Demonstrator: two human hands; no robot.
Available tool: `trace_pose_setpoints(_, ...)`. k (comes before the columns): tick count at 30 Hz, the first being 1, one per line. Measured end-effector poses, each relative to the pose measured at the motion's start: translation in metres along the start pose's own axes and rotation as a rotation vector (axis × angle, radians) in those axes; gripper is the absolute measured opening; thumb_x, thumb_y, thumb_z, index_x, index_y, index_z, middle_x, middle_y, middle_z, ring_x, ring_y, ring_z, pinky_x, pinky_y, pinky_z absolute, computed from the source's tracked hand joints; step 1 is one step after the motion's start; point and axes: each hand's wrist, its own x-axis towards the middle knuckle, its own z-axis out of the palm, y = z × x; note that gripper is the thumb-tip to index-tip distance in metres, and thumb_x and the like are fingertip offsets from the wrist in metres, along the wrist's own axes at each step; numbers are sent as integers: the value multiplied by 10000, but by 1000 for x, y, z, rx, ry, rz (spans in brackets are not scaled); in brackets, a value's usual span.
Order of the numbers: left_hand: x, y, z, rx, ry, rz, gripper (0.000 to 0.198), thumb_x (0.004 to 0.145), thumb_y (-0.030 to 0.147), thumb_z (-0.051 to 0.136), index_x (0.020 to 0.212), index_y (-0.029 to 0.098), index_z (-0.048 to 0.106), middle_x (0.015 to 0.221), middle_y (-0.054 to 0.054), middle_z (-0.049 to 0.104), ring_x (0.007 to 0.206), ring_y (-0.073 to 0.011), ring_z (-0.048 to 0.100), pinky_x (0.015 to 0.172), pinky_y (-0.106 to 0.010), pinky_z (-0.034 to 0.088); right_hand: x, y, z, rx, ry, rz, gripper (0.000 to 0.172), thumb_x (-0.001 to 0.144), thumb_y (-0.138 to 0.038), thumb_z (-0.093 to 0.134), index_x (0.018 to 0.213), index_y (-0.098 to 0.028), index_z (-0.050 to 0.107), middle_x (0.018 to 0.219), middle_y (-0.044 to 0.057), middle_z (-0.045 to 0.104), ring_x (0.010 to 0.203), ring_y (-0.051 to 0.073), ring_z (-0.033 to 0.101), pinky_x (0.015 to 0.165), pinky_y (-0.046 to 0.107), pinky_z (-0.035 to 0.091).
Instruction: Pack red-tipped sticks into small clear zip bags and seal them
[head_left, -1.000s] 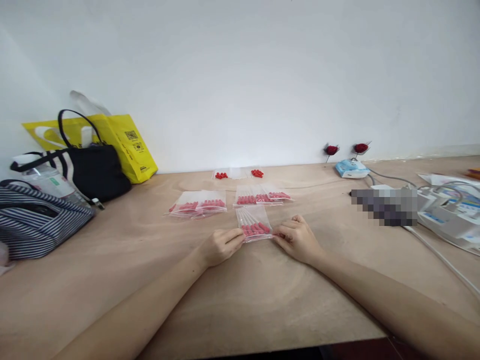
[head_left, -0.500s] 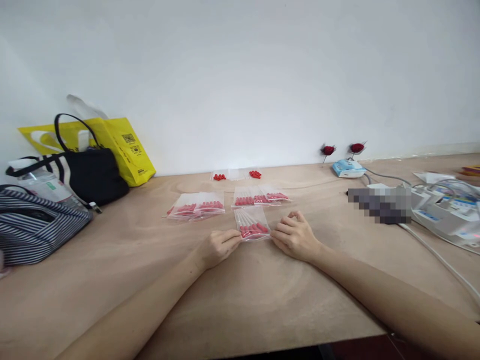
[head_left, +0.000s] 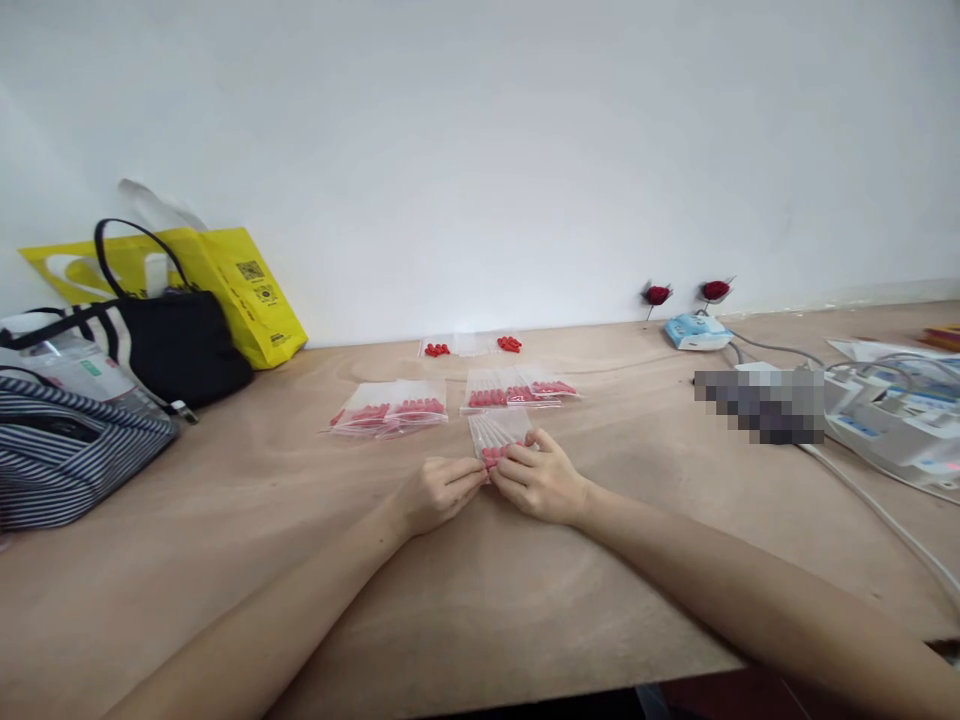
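Note:
A small clear zip bag (head_left: 491, 428) lies in front of me, holding several thin white sticks with red ends that point towards me. My left hand (head_left: 441, 494) pinches the near left corner of this bag. Close beside it, my right hand (head_left: 541, 482) has its fingers closed on the bag's near edge and covers the right part of the red ends. Just beyond the hands are more filled zip bags, one overlapping group (head_left: 397, 408) to the left and another group (head_left: 517, 388) straight ahead.
Against the wall are two small clusters of red pieces, a left one (head_left: 437, 350) and a right one (head_left: 509, 344), on clear bags. A yellow bag (head_left: 259, 300), a black bag (head_left: 195, 340) and a striped bag (head_left: 82, 450) stand left. A blue-white pack (head_left: 697, 332) and power strips with cables (head_left: 877, 405) lie right.
My right hand has slid left along the bag's near edge, from its right corner almost to my left hand. My left hand has stayed at the left corner. The view has shifted slightly.

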Motion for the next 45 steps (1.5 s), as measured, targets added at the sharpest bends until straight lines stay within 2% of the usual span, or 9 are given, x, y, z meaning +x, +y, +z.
trace_pose_setpoints(7,-1,1,-3,-15,5,6,196,869,101,397,856,152,586,764,-39,685,608,-114,651,512,-200,512,-14,8,-15,-48,-49,1,247,829,-82,415,639,-153,555,615,0,551,649,102,448,647,304,242)
trace_pose_setpoints(14,0,3,-2,-58,32,24,163,859,97,419,878,150,572,765,-41,685,603,-109,651,519,-196,515,-34,15,-33,-49,-79,56,215,822,-68,411,717,-160,575,635,-1,578,665,103,476,673,306,257)
trace_pose_setpoints(25,-1,4,-1,-107,48,16,146,854,99,440,872,149,576,754,-46,683,608,-113,652,529,-193,518,-49,16,-40,-4,-74,103,164,821,-80,436,807,-159,579,687,-4,616,654,93,497,710,311,291)
trace_pose_setpoints(32,1,4,-2,-136,25,2,171,856,110,432,873,165,592,758,-43,683,606,-113,650,529,-193,520,-53,16,-48,-27,-80,158,217,828,-131,459,629,-167,539,528,-34,484,542,85,410,681,292,298)
trace_pose_setpoints(38,2,4,-3,-143,-6,16,189,881,126,399,851,151,584,746,-49,679,584,-116,645,489,-195,499,-51,19,-50,9,-111,147,294,814,-164,472,519,-169,473,496,-28,455,533,95,391,650,288,303)
trace_pose_setpoints(40,2,5,-2,-145,-32,17,191,885,124,393,844,149,578,749,-47,678,590,-115,644,486,-190,495,-47,17,-50,30,-146,183,238,811,-216,472,584,-170,527,563,1,521,577,115,433,629,293,310)
trace_pose_setpoints(42,1,7,1,-158,-59,12,186,885,123,396,846,151,575,752,-41,674,594,-110,640,499,-186,498,-40,12,-49,58,-205,254,152,791,-242,477,814,-158,602,755,55,610,692,153,495,643,304,338)
trace_pose_setpoints(44,1,8,4,-189,-83,0,172,883,121,404,864,150,572,762,-38,670,607,-107,637,519,-182,503,-32,4,-45,92,-282,342,326,765,-221,489,1078,-156,550,989,97,610,850,196,521,686,321,377)
trace_pose_setpoints(45,1,9,6,-209,-90,-10,162,882,122,411,878,150,570,774,-37,667,623,-106,637,537,-180,507,-29,-1,-42,112,-320,390,394,756,-201,493,1148,-167,512,1067,101,590,914,209,518,707,326,395)
